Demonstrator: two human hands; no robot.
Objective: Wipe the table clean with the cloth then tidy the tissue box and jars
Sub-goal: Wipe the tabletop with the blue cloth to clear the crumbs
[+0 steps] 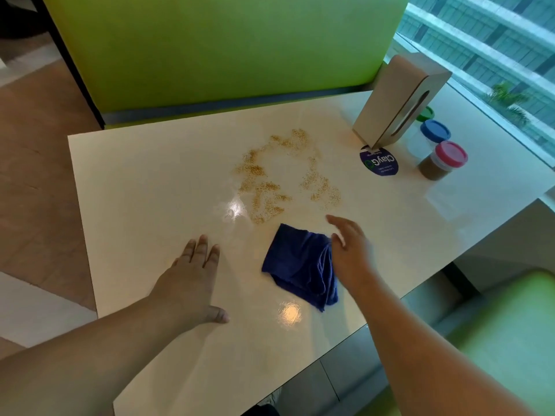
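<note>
1. Table (pixel 156 187): I see a glossy cream top, with a green partition (pixel 222 46) behind it, a window (pixel 486 46) at right and brown flooring at left.
2. Crumbs (pixel 285 172): scattered tan grains lie mid-table.
3. Cloth (pixel 303 265): blue, crumpled, on the near half of the table, just before the crumbs.
4. Left hand (pixel 192 283): flat on the table, fingers spread, holding nothing.
5. Right hand (pixel 350 250): blurred, open, at the cloth's right edge; not gripping.
6. Tissue box (pixel 399 100): upright at the far right.
7. Jars (pixel 441 159): red, blue and green lids, beside the tissue box.
8. Sticker (pixel 379 162): reads "ClayGo".
</note>
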